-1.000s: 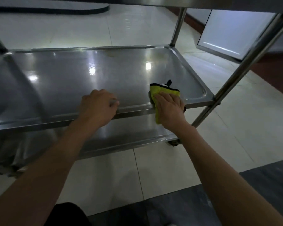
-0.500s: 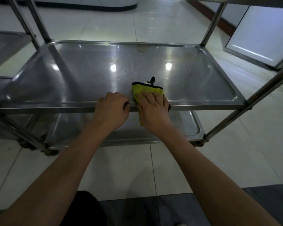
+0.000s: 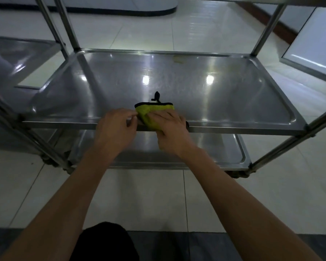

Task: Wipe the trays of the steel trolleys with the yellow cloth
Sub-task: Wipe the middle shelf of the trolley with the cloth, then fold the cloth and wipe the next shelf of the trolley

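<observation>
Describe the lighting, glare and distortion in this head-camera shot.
Head view: dim overall; bright ceiling-light spots glare off the middle tray; wide-angle lens bows the trolley posts; yellow cloth and both hands stay sharp; the neighbouring trolley's tray looks smeared.

A steel trolley's middle tray (image 3: 224, 87) carries a folded yellow cloth (image 3: 151, 113) at its six o'clock edge, draped over the rim. A lower tray (image 3: 215, 151) sits beneath it, above the tiled floor (image 3: 139, 200).
</observation>
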Tool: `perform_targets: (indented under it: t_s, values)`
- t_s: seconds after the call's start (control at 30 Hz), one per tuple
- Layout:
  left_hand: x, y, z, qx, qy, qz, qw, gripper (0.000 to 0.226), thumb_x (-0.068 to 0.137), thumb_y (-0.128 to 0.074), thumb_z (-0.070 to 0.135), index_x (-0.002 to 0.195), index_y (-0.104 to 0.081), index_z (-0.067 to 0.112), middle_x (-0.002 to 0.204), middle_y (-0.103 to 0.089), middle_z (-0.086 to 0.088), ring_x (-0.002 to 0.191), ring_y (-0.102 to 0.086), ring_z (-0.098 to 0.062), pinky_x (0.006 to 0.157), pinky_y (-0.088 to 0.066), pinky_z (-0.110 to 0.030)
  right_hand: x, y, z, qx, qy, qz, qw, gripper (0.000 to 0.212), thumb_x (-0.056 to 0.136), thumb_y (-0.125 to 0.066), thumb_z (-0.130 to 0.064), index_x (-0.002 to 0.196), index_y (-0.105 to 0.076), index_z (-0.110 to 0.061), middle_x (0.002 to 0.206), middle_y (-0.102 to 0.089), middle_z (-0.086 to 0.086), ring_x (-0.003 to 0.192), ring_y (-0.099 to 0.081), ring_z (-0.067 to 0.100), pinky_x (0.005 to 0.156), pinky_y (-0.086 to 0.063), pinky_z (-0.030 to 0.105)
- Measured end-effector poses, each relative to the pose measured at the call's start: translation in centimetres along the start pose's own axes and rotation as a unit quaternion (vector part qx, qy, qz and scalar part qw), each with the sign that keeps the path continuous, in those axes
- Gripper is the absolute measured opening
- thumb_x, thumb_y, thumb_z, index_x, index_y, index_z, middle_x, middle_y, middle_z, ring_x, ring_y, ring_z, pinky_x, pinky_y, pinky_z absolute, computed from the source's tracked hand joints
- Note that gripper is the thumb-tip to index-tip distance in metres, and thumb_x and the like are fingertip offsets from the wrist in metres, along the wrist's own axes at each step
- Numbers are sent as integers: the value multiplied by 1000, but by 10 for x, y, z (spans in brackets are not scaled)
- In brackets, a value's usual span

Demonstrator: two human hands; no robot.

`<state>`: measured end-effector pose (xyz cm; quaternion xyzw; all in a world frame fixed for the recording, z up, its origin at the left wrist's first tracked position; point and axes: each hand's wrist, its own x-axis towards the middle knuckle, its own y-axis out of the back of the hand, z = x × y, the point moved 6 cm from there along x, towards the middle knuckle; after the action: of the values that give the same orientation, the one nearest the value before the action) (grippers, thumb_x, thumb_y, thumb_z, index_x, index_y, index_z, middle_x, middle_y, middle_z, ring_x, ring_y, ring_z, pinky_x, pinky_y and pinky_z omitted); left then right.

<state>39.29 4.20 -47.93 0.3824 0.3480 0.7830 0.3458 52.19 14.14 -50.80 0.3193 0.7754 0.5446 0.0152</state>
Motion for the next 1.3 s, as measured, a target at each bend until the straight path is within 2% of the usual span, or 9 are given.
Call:
perform_targets:
  t_s: [0.07, 0.17, 0.3, 0.43, 0.53, 0.67, 1.0, 1.17, 1.3]
  values:
    - [-4, 0, 0, 2, -1, -15, 1000, 18, 97, -57, 18, 104, -74, 18, 95, -71, -4, 83, -63, -23, 77, -54, -40, -6, 8, 1, 38, 1, 30, 999, 59, 83, -59, 6, 136, -60, -21, 139, -58, 0, 131, -45, 30, 106, -29, 47]
    - [-17, 7, 5, 2, -4, -61, 998, 25, 95, -55, 17, 113, -73, 17, 107, -73, -2, 97, -65, -25, 89, -51, -44, -21, 22, -7, 60, 0, 55, 997, 57, 80, -61, 11, 130, -66, -17, 130, -64, 3, 121, -52, 31, 99, -36, 46]
    - [-36, 34, 10, 11, 19, -131, 991, 32, 94, -56, 16, 122, -70, 11, 118, -70, -8, 109, -63, -31, 96, -48, -44, -39, 47, -34, 72, -37, 25, 996, 59, 77, -59, 14, 130, -65, -11, 129, -65, 6, 119, -54, 36, 97, -41, 52]
    - [-48, 75, 23, 39, 55, -214, 975, 38, 98, -53, 23, 134, -62, 17, 131, -64, -4, 119, -56, -27, 100, -44, -40, -50, 80, -69, 60, -93, -25, 994, 57, 79, -56, 10, 132, -64, -10, 132, -63, 8, 124, -52, 39, 103, -35, 46]
    - [-49, 114, 52, 45, 45, -240, 969, 37, 97, -52, 25, 132, -63, 18, 126, -64, -3, 115, -57, -28, 94, -47, -46, -61, 114, -98, 48, -122, -50, 990, 55, 82, -56, 8, 132, -64, -13, 134, -62, 6, 125, -50, 38, 104, -37, 49]
    - [-49, 168, 96, 44, 49, -253, 965, 39, 99, -54, 29, 135, -61, 17, 134, -62, -4, 125, -53, -28, 102, -44, -49, -77, 174, -137, 58, -153, -55, 985, 50, 87, -60, 7, 132, -64, -14, 134, -62, 3, 126, -50, 35, 107, -35, 52]
    - [-31, 269, 247, 43, -40, -305, 951, 43, 104, -43, 39, 141, -55, 21, 140, -59, -3, 128, -53, -27, 102, -43, -45, -131, 372, -190, 29, -272, 9, 962, 47, 87, -64, 0, 131, -65, -16, 135, -62, 1, 126, -50, 32, 108, -33, 50]
    - [-17, 283, 349, 37, -127, -313, 940, 45, 104, -43, 40, 142, -54, 18, 140, -59, -7, 127, -54, -30, 103, -44, -48, -176, 461, -174, 8, -325, 67, 943, 44, 90, -61, -4, 132, -64, -18, 136, -61, 0, 127, -48, 29, 108, -31, 45]
    - [-16, 270, 440, 35, -184, -329, 926, 39, 103, -45, 38, 133, -59, 19, 131, -64, -7, 119, -57, -30, 98, -47, -49, -224, 522, -144, -7, -360, 121, 925, 43, 87, -63, 0, 127, -67, -16, 132, -64, 1, 122, -52, 31, 104, -36, 50]
